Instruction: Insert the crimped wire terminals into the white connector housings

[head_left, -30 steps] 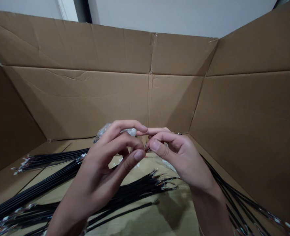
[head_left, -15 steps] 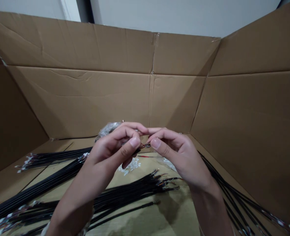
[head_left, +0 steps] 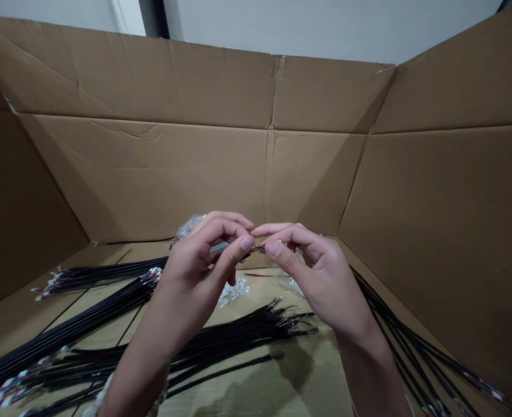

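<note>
A thin wire end [head_left: 258, 249], its fine red-tinted strands emerging from black sheathing, is pinched between the thumb and bent forefinger of the left hand [head_left: 199, 263], while the right hand [head_left: 312, 275] presses its thumb and forefinger against it from the other side, high above the floor of a corrugated cardboard box [head_left: 143, 174]. A crumpled clear plastic bag [head_left: 189, 227] sits behind the left hand near the far wall. Small white plastic pieces [head_left: 234, 291] lie heaped below the hands, and glossy black cable bundles [head_left: 73, 330] with white-tipped ends fan across the floor.

Cardboard box [head_left: 143, 174], flaps standing upright; white wall [head_left: 325, 29] behind.
</note>
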The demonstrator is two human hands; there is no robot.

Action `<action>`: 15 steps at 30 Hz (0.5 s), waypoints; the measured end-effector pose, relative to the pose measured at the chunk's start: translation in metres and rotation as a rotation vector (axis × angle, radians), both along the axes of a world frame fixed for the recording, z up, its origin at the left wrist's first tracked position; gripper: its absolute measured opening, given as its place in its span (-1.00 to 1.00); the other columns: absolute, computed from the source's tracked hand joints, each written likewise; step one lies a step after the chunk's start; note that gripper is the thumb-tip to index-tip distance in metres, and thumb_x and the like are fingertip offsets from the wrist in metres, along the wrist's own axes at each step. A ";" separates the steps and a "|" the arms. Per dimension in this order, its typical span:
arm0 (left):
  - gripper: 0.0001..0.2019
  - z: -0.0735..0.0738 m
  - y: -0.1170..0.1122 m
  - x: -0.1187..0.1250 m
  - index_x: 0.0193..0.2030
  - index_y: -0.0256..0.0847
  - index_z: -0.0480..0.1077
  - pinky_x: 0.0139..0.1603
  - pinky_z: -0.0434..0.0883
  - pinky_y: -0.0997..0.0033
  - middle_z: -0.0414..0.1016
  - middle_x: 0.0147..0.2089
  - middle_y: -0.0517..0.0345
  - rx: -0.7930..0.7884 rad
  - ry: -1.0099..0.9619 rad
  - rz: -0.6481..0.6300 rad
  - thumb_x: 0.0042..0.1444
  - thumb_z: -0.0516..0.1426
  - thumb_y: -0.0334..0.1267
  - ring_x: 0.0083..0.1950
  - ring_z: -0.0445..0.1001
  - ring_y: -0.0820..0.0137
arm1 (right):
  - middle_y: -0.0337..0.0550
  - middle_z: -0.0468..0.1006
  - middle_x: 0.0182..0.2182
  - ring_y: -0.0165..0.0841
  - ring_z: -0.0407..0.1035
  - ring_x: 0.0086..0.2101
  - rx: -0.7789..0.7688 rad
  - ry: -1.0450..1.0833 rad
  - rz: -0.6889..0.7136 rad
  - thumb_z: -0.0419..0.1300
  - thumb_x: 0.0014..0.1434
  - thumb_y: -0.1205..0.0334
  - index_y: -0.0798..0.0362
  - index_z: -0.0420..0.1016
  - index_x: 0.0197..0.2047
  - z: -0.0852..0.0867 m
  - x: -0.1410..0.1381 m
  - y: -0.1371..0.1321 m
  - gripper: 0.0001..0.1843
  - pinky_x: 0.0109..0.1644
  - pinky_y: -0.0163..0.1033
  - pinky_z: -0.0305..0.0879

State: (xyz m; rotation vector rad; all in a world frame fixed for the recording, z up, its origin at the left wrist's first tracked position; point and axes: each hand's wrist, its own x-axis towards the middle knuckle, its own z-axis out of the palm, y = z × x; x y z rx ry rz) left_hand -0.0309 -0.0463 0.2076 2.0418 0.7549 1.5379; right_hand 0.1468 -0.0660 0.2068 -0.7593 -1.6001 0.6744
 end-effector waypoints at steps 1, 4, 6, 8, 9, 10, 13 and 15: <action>-0.87 0.000 0.000 -0.003 -0.21 -0.08 0.55 -0.50 0.46 0.68 0.55 -0.04 0.19 0.050 0.053 -0.002 0.38 0.19 -0.20 -0.30 0.51 0.53 | -0.20 0.72 -0.05 -0.26 0.54 0.03 0.005 -0.015 -0.027 0.28 0.37 0.22 -0.05 0.66 -0.24 0.000 0.000 -0.001 -0.86 0.20 -0.07 0.35; -0.90 0.002 -0.002 -0.010 -0.13 -0.05 0.55 -0.24 0.54 0.64 0.59 0.04 0.18 0.220 0.183 0.026 0.37 0.20 -0.31 -0.04 0.60 0.46 | -0.18 0.72 -0.05 -0.28 0.54 0.03 0.013 -0.056 -0.087 0.27 0.37 0.22 -0.03 0.66 -0.26 0.000 -0.001 -0.004 -0.84 0.17 -0.12 0.38; -0.88 0.003 -0.004 -0.011 -0.15 -0.06 0.54 -0.17 0.52 0.63 0.61 0.03 0.21 0.301 0.231 0.092 0.36 0.20 -0.37 -0.02 0.61 0.48 | -0.18 0.72 -0.05 -0.29 0.54 0.04 0.009 -0.063 -0.093 0.28 0.37 0.20 -0.04 0.66 -0.24 0.000 -0.003 -0.006 -0.85 0.17 -0.14 0.38; -0.87 0.004 -0.006 -0.011 -0.18 -0.07 0.53 -0.24 0.50 0.61 0.63 0.00 0.22 0.348 0.240 0.166 0.35 0.20 -0.40 -0.10 0.61 0.51 | -0.19 0.73 -0.04 -0.28 0.54 0.05 0.011 -0.058 -0.097 0.32 0.34 0.20 -0.05 0.67 -0.22 -0.001 -0.004 -0.008 -0.91 0.17 -0.14 0.37; -0.87 0.004 -0.008 -0.010 -0.19 -0.08 0.53 -0.25 0.49 0.59 0.63 -0.01 0.22 0.360 0.240 0.189 0.35 0.20 -0.40 -0.12 0.61 0.50 | -0.19 0.73 -0.04 -0.28 0.53 0.05 0.016 -0.055 -0.107 0.34 0.32 0.20 -0.06 0.66 -0.22 -0.001 -0.004 -0.008 -0.94 0.17 -0.14 0.37; -0.86 0.004 -0.009 -0.008 -0.20 -0.07 0.52 -0.25 0.50 0.56 0.63 -0.01 0.22 0.363 0.237 0.203 0.35 0.19 -0.40 -0.13 0.61 0.49 | -0.20 0.73 -0.04 -0.27 0.53 0.04 0.022 -0.055 -0.122 0.36 0.30 0.21 -0.06 0.66 -0.23 -0.001 -0.005 -0.008 -0.96 0.16 -0.13 0.38; -0.86 0.003 -0.012 -0.004 -0.20 -0.05 0.50 -0.16 0.51 0.50 0.63 0.00 0.24 0.363 0.235 0.236 0.38 0.18 -0.37 -0.09 0.61 0.48 | -0.18 0.73 -0.05 -0.23 0.52 0.03 0.020 -0.049 -0.145 0.34 0.30 0.21 -0.07 0.65 -0.28 0.000 -0.005 -0.008 -0.91 0.17 -0.07 0.37; -0.85 0.002 -0.014 -0.002 -0.19 -0.02 0.49 -0.09 0.51 0.49 0.64 0.02 0.26 0.396 0.224 0.257 0.39 0.18 -0.38 -0.05 0.62 0.48 | -0.17 0.73 -0.02 -0.19 0.52 0.06 -0.036 -0.020 -0.086 0.32 0.32 0.17 -0.08 0.65 -0.28 0.001 -0.003 -0.007 -0.88 0.19 0.00 0.35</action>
